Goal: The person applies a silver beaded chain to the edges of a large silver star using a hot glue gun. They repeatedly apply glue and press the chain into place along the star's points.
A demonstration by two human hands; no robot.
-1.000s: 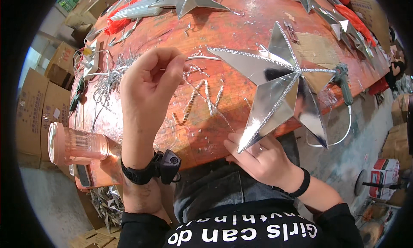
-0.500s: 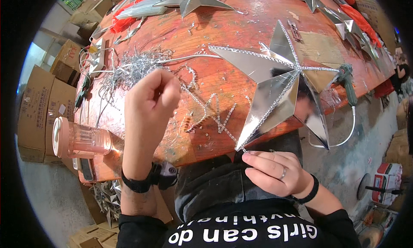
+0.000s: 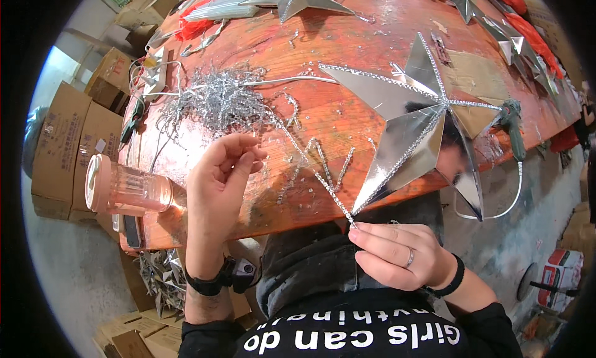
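One large silver star [image 3: 417,131] lies on the red table [image 3: 366,41] at its near edge, right of the middle, with its lower-left point aimed at the right hand [image 3: 403,255]. At that point's tip, the end of a strand of beaded trim [image 3: 334,196] is pinched between the right thumb and fingers; whether the tip itself is touched cannot be told. The strand's long axis is slanted from this pinch away to the left, toward a tangled heap of trim [image 3: 220,100] near the table's left edge. The left hand [image 3: 220,178] is raised to the left of the strand, well apart from the star, its fingers loosely curled toward the thumb; whether anything thin is held there cannot be told. The right hand is the nearer to the star.

Five points are counted on the star, and trim is seen along four ridges. Another star [image 3: 292,1] is seen at the far edge, and more are overlapped along the far right edge, too bunched to be counted. One glue gun [image 3: 514,131] is set beside the star's right point. One tumbler [image 3: 130,187] and one phone [image 3: 132,232] are placed by the near left corner, and one power strip [image 3: 156,75] by the left edge.
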